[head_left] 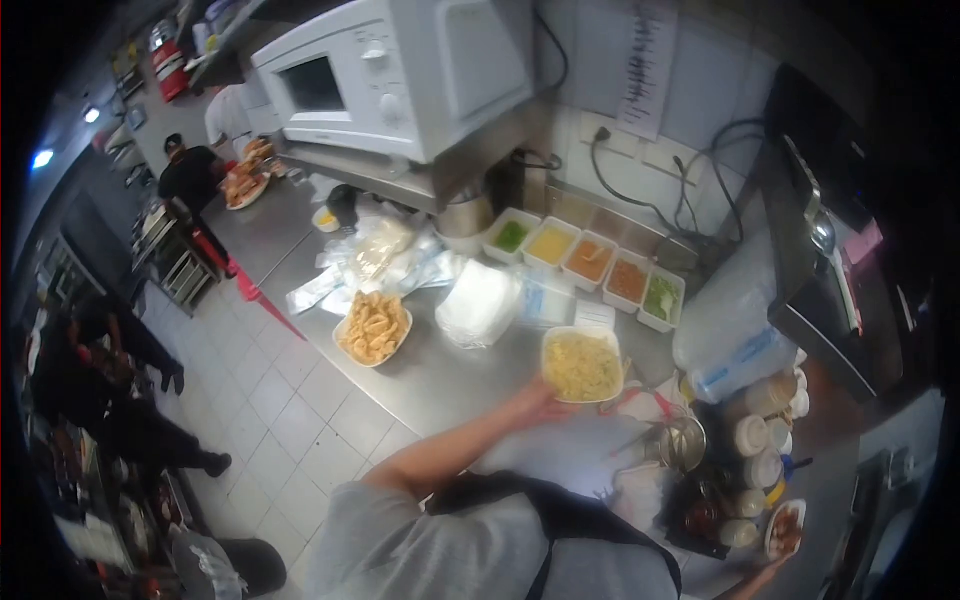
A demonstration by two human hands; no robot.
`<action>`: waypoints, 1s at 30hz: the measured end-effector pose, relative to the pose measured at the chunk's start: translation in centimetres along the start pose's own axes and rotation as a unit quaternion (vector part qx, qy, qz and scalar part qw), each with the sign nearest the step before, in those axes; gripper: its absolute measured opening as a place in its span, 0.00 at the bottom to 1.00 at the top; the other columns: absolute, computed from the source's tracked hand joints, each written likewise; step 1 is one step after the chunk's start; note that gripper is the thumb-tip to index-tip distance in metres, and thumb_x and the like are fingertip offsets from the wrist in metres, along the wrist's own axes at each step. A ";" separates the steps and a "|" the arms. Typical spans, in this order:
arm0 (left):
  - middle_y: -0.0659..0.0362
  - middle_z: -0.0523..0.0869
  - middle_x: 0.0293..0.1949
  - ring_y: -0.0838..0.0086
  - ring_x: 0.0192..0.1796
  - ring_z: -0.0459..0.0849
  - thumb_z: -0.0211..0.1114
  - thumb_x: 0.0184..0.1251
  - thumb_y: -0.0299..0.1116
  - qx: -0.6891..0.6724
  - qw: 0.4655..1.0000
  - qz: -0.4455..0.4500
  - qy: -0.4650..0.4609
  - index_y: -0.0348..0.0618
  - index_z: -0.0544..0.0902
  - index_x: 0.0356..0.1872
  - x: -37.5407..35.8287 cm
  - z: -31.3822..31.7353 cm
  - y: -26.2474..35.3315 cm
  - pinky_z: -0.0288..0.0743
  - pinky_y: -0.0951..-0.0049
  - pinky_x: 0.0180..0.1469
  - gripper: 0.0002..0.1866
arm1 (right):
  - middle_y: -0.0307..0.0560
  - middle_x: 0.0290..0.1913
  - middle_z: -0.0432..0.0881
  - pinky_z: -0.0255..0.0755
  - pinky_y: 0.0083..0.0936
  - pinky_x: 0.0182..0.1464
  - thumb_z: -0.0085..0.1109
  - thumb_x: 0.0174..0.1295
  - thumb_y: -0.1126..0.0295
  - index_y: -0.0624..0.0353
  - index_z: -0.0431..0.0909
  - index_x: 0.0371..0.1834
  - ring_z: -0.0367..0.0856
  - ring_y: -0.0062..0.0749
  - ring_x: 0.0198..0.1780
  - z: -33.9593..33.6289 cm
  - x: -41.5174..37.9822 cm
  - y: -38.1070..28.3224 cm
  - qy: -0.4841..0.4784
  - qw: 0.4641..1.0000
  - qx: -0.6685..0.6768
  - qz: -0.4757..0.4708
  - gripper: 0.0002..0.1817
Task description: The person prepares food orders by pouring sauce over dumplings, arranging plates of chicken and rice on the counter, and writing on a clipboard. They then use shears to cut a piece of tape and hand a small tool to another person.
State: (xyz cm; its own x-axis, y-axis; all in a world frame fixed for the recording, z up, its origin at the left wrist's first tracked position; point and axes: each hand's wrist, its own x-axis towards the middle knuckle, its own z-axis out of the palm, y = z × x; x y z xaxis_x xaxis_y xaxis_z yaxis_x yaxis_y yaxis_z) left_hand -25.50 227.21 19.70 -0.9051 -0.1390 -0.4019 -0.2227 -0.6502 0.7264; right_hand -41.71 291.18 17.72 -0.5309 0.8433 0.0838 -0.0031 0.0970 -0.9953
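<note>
My left hand [540, 402] is closed on the lower left rim of a white bowl [583, 366] of yellowish food, over the steel counter. At the lower right, my right hand [768, 575] is at the near end of a small white dish [786, 530] with reddish-brown pieces; its fingers are too small and dim to make out fully. Left of the bowl stand a stack of white wrapped packs [480, 303] and a white bowl of fried pieces [373, 328]. Behind is a row of white tubs [590, 258] with green, yellow and orange contents.
A microwave [390, 75] sits on a shelf above the counter [400, 390]. Jars [760, 450] and a metal pot [680, 443] stand at the right. Plastic packets [385, 255] lie behind the fried food. Several people in dark or white clothes are at the left.
</note>
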 end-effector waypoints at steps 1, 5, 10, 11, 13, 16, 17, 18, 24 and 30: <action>0.47 0.68 0.63 0.56 0.61 0.74 0.47 0.68 0.31 -0.002 1.000 -0.005 -0.019 0.56 0.49 0.69 -1.2 -0.7 -1.5 0.72 0.53 0.57 0.30 | 0.56 0.62 0.65 0.60 0.43 0.60 0.43 0.65 0.52 0.57 0.62 0.65 0.64 0.46 0.61 -0.3 1.4 -0.4 -0.023 0.999 -0.003 0.042 0.29; 0.46 0.71 0.61 0.56 0.61 0.74 0.48 0.70 0.49 0.160 0.973 -0.102 -0.133 0.52 0.47 0.70 -7.9 -1.0 -1.3 0.67 0.54 0.61 0.33 | 0.57 0.70 0.56 0.49 0.48 0.68 0.42 0.66 0.46 0.52 0.56 0.70 0.52 0.49 0.71 -1.4 0.0 -5.8 -0.128 0.986 0.109 0.008 0.33; 0.48 0.82 0.43 0.62 0.41 0.85 0.45 0.71 0.51 0.285 0.954 -0.078 0.051 0.38 0.62 0.63 -8.0 -5.9 2.0 0.82 0.64 0.42 0.30 | 0.38 0.30 0.76 0.68 0.17 0.32 0.48 0.66 0.64 0.62 0.79 0.38 0.73 0.20 0.28 2.7 -17.1 -21.1 -0.265 0.920 -0.014 -0.290 0.13; 0.49 0.82 0.42 0.64 0.39 0.84 0.45 0.71 0.51 0.312 0.946 -0.027 0.083 0.40 0.64 0.64 -6.8 -6.8 2.5 0.82 0.64 0.39 0.29 | 0.39 0.28 0.77 0.68 0.18 0.30 0.49 0.64 0.67 0.63 0.80 0.36 0.74 0.21 0.26 3.6 -22.7 -24.9 -0.343 0.896 -0.070 -0.274 0.12; 0.49 0.84 0.37 0.62 0.38 0.85 0.44 0.73 0.48 0.430 0.893 0.106 0.085 0.35 0.70 0.58 -3.6 -6.7 3.5 0.79 0.67 0.39 0.26 | 0.43 0.29 0.79 0.72 0.27 0.37 0.53 0.62 0.67 0.61 0.81 0.39 0.78 0.27 0.32 7.0 -27.7 -24.7 -0.529 0.803 -0.188 -0.201 0.10; 0.45 0.83 0.43 0.51 0.45 0.81 0.44 0.72 0.44 0.627 0.755 0.190 -0.028 0.35 0.77 0.50 0.0 -4.5 5.4 0.73 0.59 0.48 0.23 | 0.55 0.40 0.82 0.74 0.40 0.44 0.56 0.59 0.62 0.60 0.81 0.41 0.81 0.49 0.41 12.7 -32.3 -20.7 -0.493 0.611 -0.465 -0.410 0.15; 0.44 0.82 0.44 0.48 0.48 0.79 0.44 0.71 0.43 0.633 0.751 0.166 -0.080 0.35 0.79 0.47 0.4 -3.2 5.9 0.71 0.57 0.51 0.22 | 0.55 0.40 0.82 0.74 0.40 0.44 0.56 0.59 0.62 0.60 0.81 0.41 0.81 0.49 0.41 14.0 -32.9 -19.3 -0.495 0.609 -0.464 -0.411 0.15; 0.44 0.82 0.44 0.48 0.48 0.79 0.44 0.71 0.43 0.632 0.753 0.166 -0.079 0.35 0.79 0.47 0.7 -2.6 6.4 0.71 0.57 0.51 0.22 | 0.57 0.41 0.82 0.75 0.39 0.46 0.55 0.58 0.62 0.60 0.82 0.41 0.81 0.49 0.43 15.1 -33.3 -18.0 -0.509 0.558 -0.534 -0.380 0.15; 0.49 0.84 0.34 0.65 0.38 0.86 0.47 0.72 0.37 0.676 0.707 0.092 -0.185 0.38 0.79 0.46 -0.2 -3.5 6.9 0.81 0.67 0.38 0.16 | 0.62 0.47 0.79 0.74 0.39 0.50 0.50 0.54 0.72 0.63 0.81 0.39 0.80 0.53 0.48 15.3 -33.8 -19.8 -0.554 0.459 -0.621 -0.310 0.13; 0.50 0.78 0.51 0.61 0.40 0.86 0.40 0.75 0.38 0.303 0.935 -0.108 -0.148 0.44 0.54 0.66 -5.7 -4.4 2.5 0.82 0.68 0.38 0.22 | 0.63 0.48 0.77 0.72 0.42 0.49 0.48 0.60 0.73 0.65 0.70 0.56 0.77 0.56 0.48 9.5 -35.7 -20.2 -0.534 0.616 -0.429 -0.389 0.20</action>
State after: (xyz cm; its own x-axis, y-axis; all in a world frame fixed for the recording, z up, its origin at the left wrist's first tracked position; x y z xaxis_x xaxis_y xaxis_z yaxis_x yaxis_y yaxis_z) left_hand -19.34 223.14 21.33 -0.8559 0.2178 -0.4690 -0.4953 -0.0844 0.8646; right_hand -30.76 254.11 34.39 -0.9076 -0.4194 -0.0175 -0.4028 0.8819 -0.2450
